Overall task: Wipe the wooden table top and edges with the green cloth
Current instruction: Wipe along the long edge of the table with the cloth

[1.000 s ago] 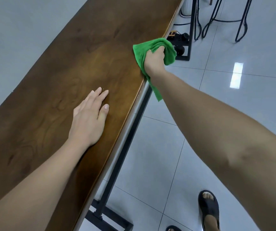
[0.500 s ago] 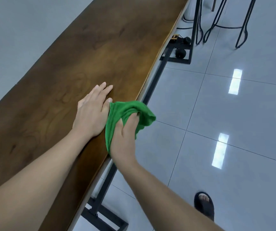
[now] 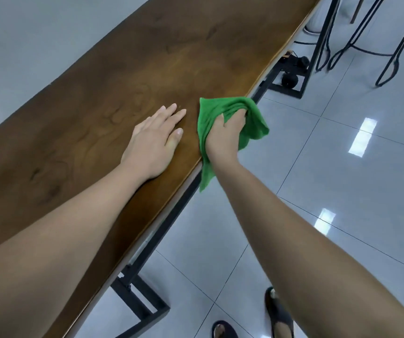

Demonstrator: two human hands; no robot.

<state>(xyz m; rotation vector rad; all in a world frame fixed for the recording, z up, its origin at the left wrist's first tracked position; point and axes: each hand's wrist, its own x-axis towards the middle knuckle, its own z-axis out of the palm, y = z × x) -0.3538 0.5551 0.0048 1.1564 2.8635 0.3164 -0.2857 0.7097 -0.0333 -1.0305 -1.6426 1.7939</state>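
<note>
right hand [image 3: 224,135] has the green cloth [image 3: 252,118] bunched in a closed grip, fingers curled over the top fold, cloth wrapped over the near long edge of the table [image 3: 103,98]. part of the cloth lies on the top surface just beside the edge, the rest hangs off the side, with a tail dangling below the edge toward the black frame [image 3: 171,215].

left hand [image 3: 155,140] is flat on the table top, palm down, fingers spread and holding nothing. it sits just beside the cloth, not touching it. looks like a brace.

step in hand, by my read: edge wipe along the near side.

how to do it well:
- keep the cloth folded over the lip so top and side face get wiped in one stroke
- thumb on top, fingers pressing from the side, even pressure
- run long strokes parallel to the edge, overlap each one
- keep the left hand planted for balance, shift it out of the stroke path before the cloth gets there
- gather the dangling tail, it could snag on the frame

top surface looks dry and clear of things; can't tell from here how much of it is done. far edge and ends likely still to do.
</note>
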